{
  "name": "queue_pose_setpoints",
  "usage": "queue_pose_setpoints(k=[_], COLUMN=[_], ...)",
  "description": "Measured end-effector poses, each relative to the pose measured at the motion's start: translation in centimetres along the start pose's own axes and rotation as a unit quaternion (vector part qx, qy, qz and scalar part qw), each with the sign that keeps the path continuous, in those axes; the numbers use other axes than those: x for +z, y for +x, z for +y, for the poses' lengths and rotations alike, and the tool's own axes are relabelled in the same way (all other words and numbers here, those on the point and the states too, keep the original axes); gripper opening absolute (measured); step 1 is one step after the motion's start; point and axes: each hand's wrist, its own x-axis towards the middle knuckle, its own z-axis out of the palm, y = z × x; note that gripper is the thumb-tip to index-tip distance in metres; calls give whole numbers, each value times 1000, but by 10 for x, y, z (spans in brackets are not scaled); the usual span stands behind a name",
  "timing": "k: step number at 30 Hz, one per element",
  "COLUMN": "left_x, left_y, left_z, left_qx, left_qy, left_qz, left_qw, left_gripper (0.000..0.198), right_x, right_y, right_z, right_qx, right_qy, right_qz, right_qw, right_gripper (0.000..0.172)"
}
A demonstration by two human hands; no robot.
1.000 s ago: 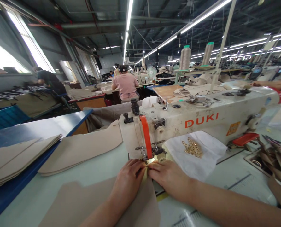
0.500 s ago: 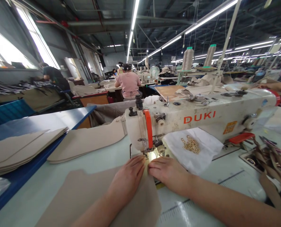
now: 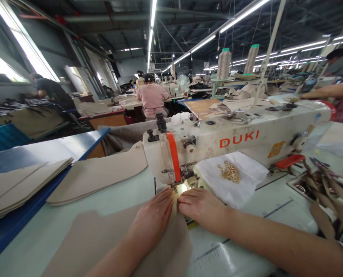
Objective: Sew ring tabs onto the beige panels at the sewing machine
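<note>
A white sewing machine (image 3: 240, 130) with an orange guard stands in front of me, its lamp lit beside the needle area. Under the presser area runs a large beige fabric piece (image 3: 110, 234), which spreads toward me over the pale table. My left hand (image 3: 154, 211) has its fingers closed together on the fabric, just left of the needle area. Close beside it, my right hand (image 3: 200, 209) grips the fabric's edge with bent fingers. Fingertips of both hands hide the stitching point, and the needle itself cannot be made out.
Gold-coloured metal hardware (image 3: 229, 172) lies on a white cloth (image 3: 246, 188) under the machine's arm. Stacked beige panels (image 3: 99, 175) are at left, with more (image 3: 21, 188) on a blue-edged table. A tray with straps (image 3: 296, 186) sits at right. Co-workers sit beyond, one in pink (image 3: 152, 96).
My view has swung slightly right, so the machine and table appear shifted left. More of a person in pink shows at the right edge. Both hands stay at the fabric beside the needle area.
</note>
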Motion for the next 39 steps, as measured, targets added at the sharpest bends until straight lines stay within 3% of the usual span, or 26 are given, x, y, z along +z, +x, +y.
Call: queue_pose_setpoints(k=[8,39], left_x=[3,1], left_y=[2,7], left_z=[-5,-4], left_qx=[-5,-34], left_qy=[-4,6], left_qz=[31,1], left_qw=[1000,999], left_gripper=[29,33], right_x=[3,8], right_y=[3,4], right_z=[1,4], right_qx=[9,8], right_qy=[-15,7], right_qz=[10,19], right_qw=[1000,1000], right_gripper=[7,6])
